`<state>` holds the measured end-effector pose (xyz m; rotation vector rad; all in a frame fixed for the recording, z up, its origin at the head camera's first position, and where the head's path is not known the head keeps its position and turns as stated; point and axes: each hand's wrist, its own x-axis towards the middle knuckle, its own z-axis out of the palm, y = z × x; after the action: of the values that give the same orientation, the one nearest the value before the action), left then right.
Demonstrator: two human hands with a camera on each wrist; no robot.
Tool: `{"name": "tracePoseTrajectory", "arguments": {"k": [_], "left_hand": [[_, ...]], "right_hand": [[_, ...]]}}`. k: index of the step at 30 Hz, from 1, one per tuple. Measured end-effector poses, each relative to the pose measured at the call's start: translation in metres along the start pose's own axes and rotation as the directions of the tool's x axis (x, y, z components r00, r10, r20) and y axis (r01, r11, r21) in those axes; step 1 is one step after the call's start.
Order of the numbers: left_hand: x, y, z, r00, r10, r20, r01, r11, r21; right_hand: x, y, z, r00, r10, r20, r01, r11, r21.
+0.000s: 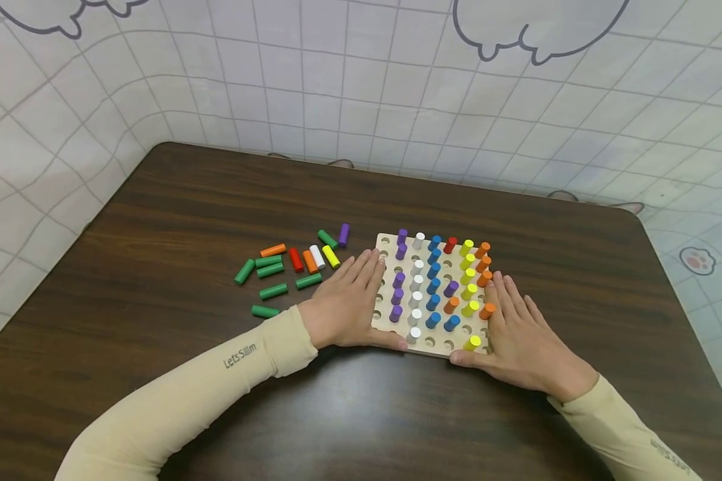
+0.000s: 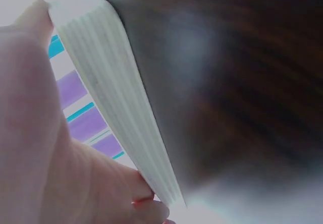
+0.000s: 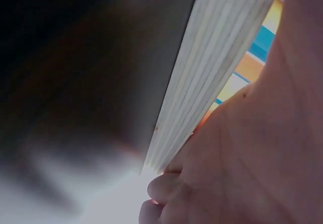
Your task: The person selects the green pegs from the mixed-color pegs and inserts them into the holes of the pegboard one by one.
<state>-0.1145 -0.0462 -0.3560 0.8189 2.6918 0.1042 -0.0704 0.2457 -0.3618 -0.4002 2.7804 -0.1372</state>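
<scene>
Closest to us was a pale left sleeve (image 1: 198, 387), and we saw a pale right sleeve (image 1: 620, 427) across from it. The left hand (image 1: 345, 304) had straight fingers against one side of the board (image 1: 425, 297), and the right hand (image 1: 526, 337) had straight fingers against the other side. Both thumbs touched its near edge. So the board sat between the hands, flat on the dark bench (image 1: 325, 414). We saw a line of purple pegs (image 1: 398, 296) standing near the left hand, orange pegs (image 1: 488, 311) near the right hand, and white pegs (image 1: 416, 300) and blue pegs (image 1: 434, 303) in between. Left of the left hand, we saw loose pegs (image 1: 273, 291) lying about, lots of them green.
</scene>
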Motion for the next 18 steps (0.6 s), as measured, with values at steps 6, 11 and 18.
{"name": "tracePoseTrajectory", "arguments": {"k": [6, 11, 18], "left_hand": [[-0.01, -0.01, 0.0, 1.0, -0.001, -0.004, 0.001, 1.0, 0.02], [-0.014, -0.015, 0.0, 1.0, 0.004, -0.003, -0.004, 0.999, 0.038], [-0.016, -0.02, 0.001, 1.0, 0.011, 0.0, -0.011, 0.999, 0.037]], "right_hand": [[0.004, -0.012, 0.0, 1.0, -0.007, -0.007, 0.007, 1.0, -0.008], [0.006, -0.018, 0.001, 1.0, -0.016, -0.01, 0.016, 1.0, -0.001], [0.007, -0.023, 0.002, 1.0, -0.014, -0.021, 0.014, 1.0, -0.006]]}}
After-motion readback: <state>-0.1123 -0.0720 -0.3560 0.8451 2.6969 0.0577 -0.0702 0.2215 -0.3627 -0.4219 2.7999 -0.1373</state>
